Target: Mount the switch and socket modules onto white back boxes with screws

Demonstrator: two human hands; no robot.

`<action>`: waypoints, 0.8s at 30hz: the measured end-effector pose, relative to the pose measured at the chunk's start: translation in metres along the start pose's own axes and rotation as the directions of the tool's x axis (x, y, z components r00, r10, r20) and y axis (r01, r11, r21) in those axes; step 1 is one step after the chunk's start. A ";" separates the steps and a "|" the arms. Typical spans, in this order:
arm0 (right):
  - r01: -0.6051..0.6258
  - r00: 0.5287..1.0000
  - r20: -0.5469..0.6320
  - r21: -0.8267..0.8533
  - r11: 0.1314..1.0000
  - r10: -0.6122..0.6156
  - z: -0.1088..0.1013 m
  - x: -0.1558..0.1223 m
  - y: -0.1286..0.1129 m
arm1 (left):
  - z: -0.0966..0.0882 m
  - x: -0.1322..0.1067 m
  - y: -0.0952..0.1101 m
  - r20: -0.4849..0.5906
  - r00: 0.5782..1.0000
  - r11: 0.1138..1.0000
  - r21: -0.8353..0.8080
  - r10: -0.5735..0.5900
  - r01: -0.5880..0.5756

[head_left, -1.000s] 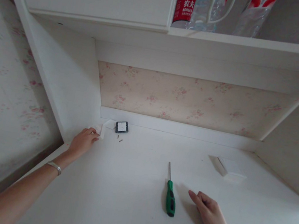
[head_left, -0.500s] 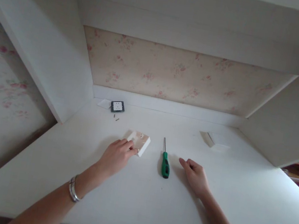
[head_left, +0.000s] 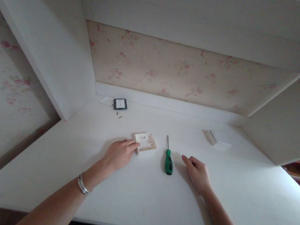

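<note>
My left hand [head_left: 121,153] has its fingers at the left edge of a shallow white wall-socket back box [head_left: 146,145], with the thumb out of sight. Facing up, the hollow side of the box shows a small slot in its floor. To the right of it lies a screwdriver [head_left: 169,162] with a green and black handle, its metal blade pointing away from me. My right hand [head_left: 196,173] rests on the table to the right of the screwdriver, apart from it. Its fingers are curled in and nothing shows in them.
Toward the back left lies a socket panel [head_left: 120,103] with a dark frame, beside a flat white plate [head_left: 106,101]. Two small screws [head_left: 118,115] lie in front of it. A white block-like piece [head_left: 213,137] stands at the back right. White side panels flank the table.
The back box has turned and now lies flatter, its hollow facing up, with my left hand shifted to its left edge. My right hand stays by the screwdriver. The view has shifted slightly.
</note>
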State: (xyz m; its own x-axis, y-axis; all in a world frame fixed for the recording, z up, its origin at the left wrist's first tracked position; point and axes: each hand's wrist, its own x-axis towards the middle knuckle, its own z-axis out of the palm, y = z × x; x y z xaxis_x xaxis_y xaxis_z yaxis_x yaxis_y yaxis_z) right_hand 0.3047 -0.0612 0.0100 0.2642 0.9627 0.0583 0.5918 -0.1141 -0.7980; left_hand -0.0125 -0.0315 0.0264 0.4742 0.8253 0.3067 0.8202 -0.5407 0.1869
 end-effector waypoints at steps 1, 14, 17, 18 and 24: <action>0.008 1.000 0.000 -0.011 1.000 -0.008 0.001 0.000 0.000 | 0.001 0.000 -0.003 -0.004 1.000 1.000 -0.014 -0.011 0.011; -0.054 0.997 0.048 -0.083 0.995 0.059 -0.002 -0.003 0.001 | 0.001 -0.002 -0.012 -0.002 0.999 0.995 -0.093 -0.038 0.038; -0.065 0.997 0.040 -0.074 0.995 0.068 -0.004 -0.003 0.001 | 0.001 -0.001 -0.014 -0.020 0.997 0.982 -0.178 -0.073 0.068; -0.062 0.997 0.032 -0.066 0.996 0.064 -0.004 -0.004 0.000 | 0.001 0.001 -0.017 -0.030 0.992 0.964 -0.244 -0.120 0.109; -0.045 0.999 0.019 0.003 0.999 0.045 -0.003 -0.006 -0.006 | -0.005 0.048 -0.087 -0.029 0.848 0.725 -0.535 -0.529 0.434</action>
State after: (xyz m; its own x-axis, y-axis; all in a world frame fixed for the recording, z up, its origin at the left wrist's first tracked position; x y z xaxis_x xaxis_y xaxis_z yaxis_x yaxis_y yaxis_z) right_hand 0.3023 -0.0666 0.0164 0.2757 0.9612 0.0112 0.5768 -0.1561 -0.8019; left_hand -0.0624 0.0543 0.0292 -0.0404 0.9813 0.1880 0.6287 -0.1213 0.7681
